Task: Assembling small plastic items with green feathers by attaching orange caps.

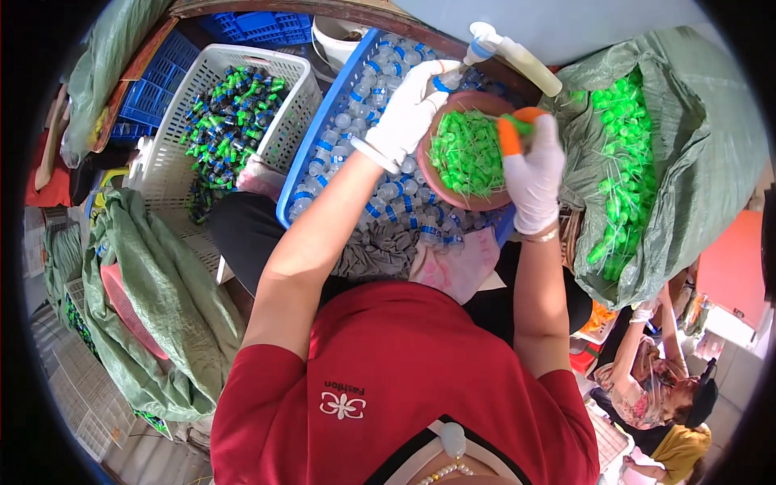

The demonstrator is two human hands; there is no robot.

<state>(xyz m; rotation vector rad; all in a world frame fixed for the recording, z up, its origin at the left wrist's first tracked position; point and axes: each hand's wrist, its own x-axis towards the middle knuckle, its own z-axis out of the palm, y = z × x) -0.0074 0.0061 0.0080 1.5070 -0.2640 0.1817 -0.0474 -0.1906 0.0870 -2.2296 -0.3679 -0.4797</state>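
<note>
left white-gloved hand [411,109]: pinches small clear blue-banded plastic bottle [446,82], at the round pink plastic bowl's [426,166] far-left rim
right orange-tipped white-gloved hand [533,162]: seems to pinch blurred green plastic piece [524,123], by bowl's right rim
risk: loose fingertips could drop either

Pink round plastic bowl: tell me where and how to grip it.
Probably by the near rim of the pink round plastic bowl, from the person's side: that curved edge is bare, while green plastic pieces fill the middle and the gloved right hand occupies the right side.
</note>
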